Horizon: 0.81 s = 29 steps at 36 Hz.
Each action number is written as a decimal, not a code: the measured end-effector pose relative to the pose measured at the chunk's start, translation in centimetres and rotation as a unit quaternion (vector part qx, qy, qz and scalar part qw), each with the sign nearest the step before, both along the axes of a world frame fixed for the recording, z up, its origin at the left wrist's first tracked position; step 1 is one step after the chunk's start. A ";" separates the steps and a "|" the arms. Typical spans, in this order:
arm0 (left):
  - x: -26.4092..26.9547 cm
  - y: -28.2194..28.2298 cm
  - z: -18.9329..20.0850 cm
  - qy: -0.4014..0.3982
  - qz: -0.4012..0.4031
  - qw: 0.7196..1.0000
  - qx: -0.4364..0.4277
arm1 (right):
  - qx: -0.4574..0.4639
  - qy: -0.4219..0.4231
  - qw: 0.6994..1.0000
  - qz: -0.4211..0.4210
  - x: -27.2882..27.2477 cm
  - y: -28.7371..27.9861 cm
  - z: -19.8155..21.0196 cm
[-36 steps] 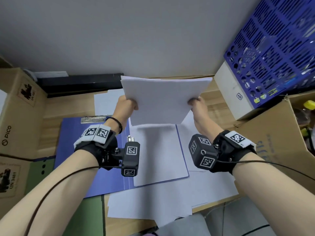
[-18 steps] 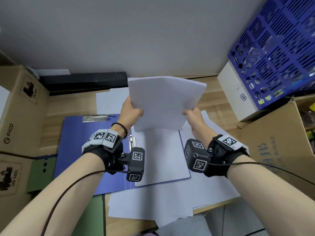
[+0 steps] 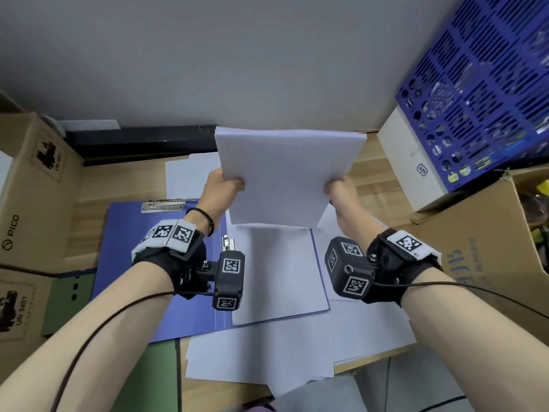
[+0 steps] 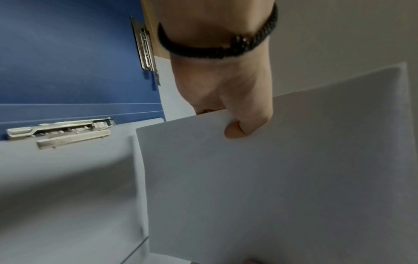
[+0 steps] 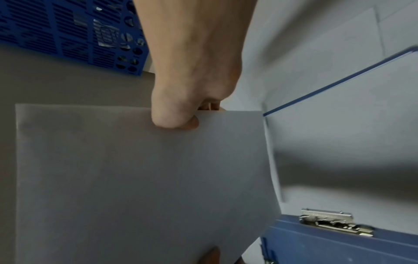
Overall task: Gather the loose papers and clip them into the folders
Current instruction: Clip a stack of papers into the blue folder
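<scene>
A stack of white paper point(image 3: 287, 176) is held upright above the open blue folder point(image 3: 166, 263), its lower edge just over the sheet lying in the folder. The left hand point(image 3: 221, 190) pinches the stack's left edge, thumb point(image 4: 235, 131) on the near face, the other fingers hidden behind. The right hand point(image 3: 341, 191) pinches the right edge the same way, thumb point(image 5: 181, 121) in front. Loose sheets point(image 3: 267, 355) lie spread on the wooden desk point(image 3: 118, 185) under the folder.
</scene>
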<state>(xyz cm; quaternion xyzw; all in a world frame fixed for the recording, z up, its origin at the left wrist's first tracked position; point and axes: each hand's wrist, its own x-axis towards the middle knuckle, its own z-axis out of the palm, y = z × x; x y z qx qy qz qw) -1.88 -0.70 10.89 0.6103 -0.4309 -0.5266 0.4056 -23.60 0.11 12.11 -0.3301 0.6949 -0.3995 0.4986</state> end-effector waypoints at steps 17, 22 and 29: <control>1.3 2.4 -2.7 0.016 -0.030 0.997 0.063 | 0.065 0.021 0.995 0.070 -0.2 0.3 -2.2; 2.5 1.6 -1.9 -0.003 0.004 0.999 0.040 | 0.032 0.021 0.995 0.094 1.3 -0.8 -0.3; 6.3 4.2 -3.2 -0.044 0.022 0.995 0.089 | 0.102 0.025 0.973 0.204 4.1 0.0 -1.8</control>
